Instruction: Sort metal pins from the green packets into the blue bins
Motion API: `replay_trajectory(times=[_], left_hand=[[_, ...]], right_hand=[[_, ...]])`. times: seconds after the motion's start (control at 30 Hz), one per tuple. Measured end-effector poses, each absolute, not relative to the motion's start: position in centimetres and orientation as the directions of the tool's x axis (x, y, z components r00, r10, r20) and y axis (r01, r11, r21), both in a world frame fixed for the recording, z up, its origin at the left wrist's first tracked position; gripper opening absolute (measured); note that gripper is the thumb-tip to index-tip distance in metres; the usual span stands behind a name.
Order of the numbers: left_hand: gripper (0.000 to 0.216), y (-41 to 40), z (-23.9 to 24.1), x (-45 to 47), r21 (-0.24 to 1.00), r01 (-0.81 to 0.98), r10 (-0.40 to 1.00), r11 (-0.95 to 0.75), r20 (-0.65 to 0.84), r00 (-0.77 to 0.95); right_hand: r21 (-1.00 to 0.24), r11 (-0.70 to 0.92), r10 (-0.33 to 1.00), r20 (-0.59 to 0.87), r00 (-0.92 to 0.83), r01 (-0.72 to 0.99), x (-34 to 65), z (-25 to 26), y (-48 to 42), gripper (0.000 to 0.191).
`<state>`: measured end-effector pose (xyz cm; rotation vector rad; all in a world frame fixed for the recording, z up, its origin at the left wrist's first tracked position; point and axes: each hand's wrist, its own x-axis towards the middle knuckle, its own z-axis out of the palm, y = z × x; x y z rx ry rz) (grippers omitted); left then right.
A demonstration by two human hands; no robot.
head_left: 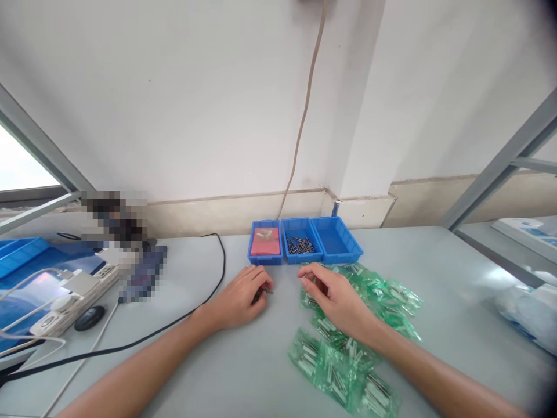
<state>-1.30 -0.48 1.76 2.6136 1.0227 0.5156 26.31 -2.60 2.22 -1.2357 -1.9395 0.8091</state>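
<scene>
My left hand (243,297) rests on the grey table in front of the bins, its fingers curled round small dark metal pieces that look like screws; one thin tip pokes out by the thumb. My right hand (337,299) is over green plastic bags (335,374) packed with metal pins and white pieces. Its thumb and forefinger come together at the left; whatever they pinch is too small to name. Beyond the hands stand a blue bin with a red packet (265,242), a blue bin of loose screws (301,245) and an empty blue bin (337,241).
A black cable (152,337) runs across the table's left side. Near it are a power strip (56,316), a black mouse (89,318) and a blue tray (21,255). At the right edge lies a clear plastic bag (528,316). Metal frame posts (500,151) flank the table, with a wall behind.
</scene>
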Motion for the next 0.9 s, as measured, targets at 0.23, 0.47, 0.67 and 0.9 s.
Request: replay_trajectory(times=[0.23,0.47,0.67,0.9], left_hand=[[0.012,-0.1,0.6,-1.4,0.427,0.583,0.713,-0.691,0.268,0.648],[0.021,-0.1,-0.2,-0.7,0.624,0.531,0.792,-0.572,0.254,0.555],[0.021,-0.2,-0.2,0.0,0.672,0.524,0.817,-0.524,0.223,0.532],[0.017,-0.1,-0.7,0.0,0.658,0.524,0.810,-0.541,0.238,0.537]], right_hand=[[-0.736,0.397,0.910,0.239,-0.338,0.548,26.4,2.0,-2.4,0.020],[-0.598,0.568,0.809,0.281,-0.516,0.565,26.7,1.6,-2.4,0.025],[-0.502,0.680,0.715,0.290,-0.636,0.535,26.7,1.4,-2.3,0.024],[-0.510,0.689,0.695,0.264,-0.669,0.514,26.8,1.9,-2.4,0.029]])
